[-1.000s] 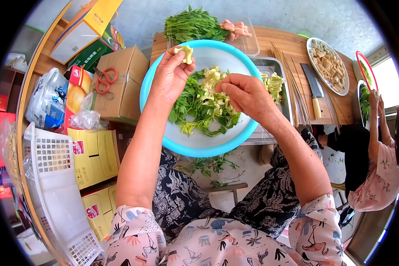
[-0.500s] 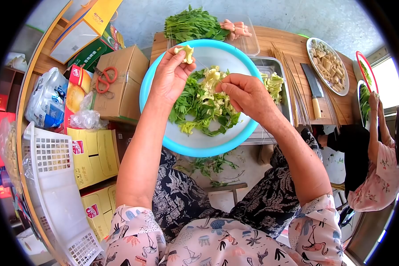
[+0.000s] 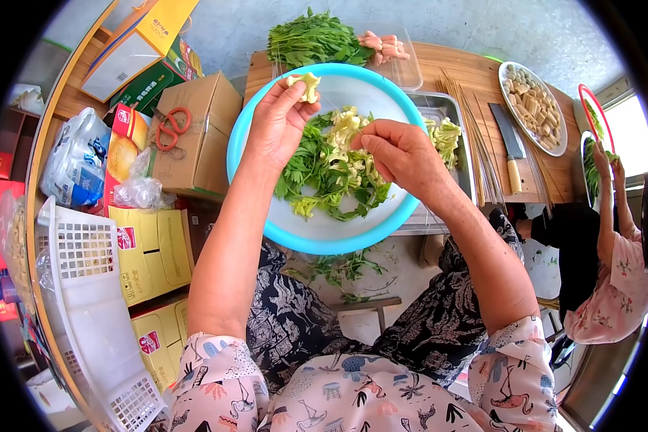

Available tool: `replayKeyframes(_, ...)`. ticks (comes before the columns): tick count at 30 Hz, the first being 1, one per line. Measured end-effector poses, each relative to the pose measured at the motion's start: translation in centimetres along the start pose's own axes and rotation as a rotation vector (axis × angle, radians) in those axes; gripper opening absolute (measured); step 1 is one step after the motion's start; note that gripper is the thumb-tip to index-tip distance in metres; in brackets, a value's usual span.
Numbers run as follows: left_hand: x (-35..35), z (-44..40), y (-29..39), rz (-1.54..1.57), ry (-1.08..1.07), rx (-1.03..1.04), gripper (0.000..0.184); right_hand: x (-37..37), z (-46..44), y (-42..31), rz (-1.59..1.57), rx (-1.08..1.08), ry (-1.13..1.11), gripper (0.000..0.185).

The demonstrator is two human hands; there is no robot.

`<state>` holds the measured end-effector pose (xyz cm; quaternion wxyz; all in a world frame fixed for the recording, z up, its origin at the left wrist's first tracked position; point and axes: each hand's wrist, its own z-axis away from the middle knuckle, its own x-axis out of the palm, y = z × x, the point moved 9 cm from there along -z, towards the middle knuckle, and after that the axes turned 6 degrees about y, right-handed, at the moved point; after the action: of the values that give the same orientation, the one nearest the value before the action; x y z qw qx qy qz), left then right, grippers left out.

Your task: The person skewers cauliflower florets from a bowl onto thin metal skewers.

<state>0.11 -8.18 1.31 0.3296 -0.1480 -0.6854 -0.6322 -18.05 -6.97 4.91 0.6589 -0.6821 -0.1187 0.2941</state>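
Note:
Between the thumb and fingers of my left hand (image 3: 279,119) is a pale green cauliflower floret (image 3: 309,87), held over the upper left of a blue-rimmed basin (image 3: 235,155). My right hand (image 3: 398,153) is closed in a pinch above the basin's right side. What it grips looks like a thin skewer, barely visible and mostly hidden by the fingers. Below both hands, cauliflower florets (image 3: 343,129) lie among green leafy stalks (image 3: 300,173) in the basin.
Bamboo skewers (image 3: 475,144), a cleaver (image 3: 507,137) and a plate of cut food pieces (image 3: 533,104) lie right. Behind are leafy greens (image 3: 313,42) and a plastic tray with pink pieces (image 3: 385,47). Boxes (image 3: 194,133) and scissors (image 3: 171,129) stand left. A co-worker's hands (image 3: 608,162) work far right.
The floret in my left hand has turned slightly. My right hand has barely moved. The co-worker's hands have shifted, with something green now at their fingers.

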Motion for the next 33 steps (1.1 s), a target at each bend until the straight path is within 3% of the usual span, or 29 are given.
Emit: replayKeyframes(33, -0.03, 0.51, -1.0, -0.038, 0.059, -0.086, 0.009, 0.39, 0.31, 0.33, -0.046, -0.008, 0.036, 0.02)
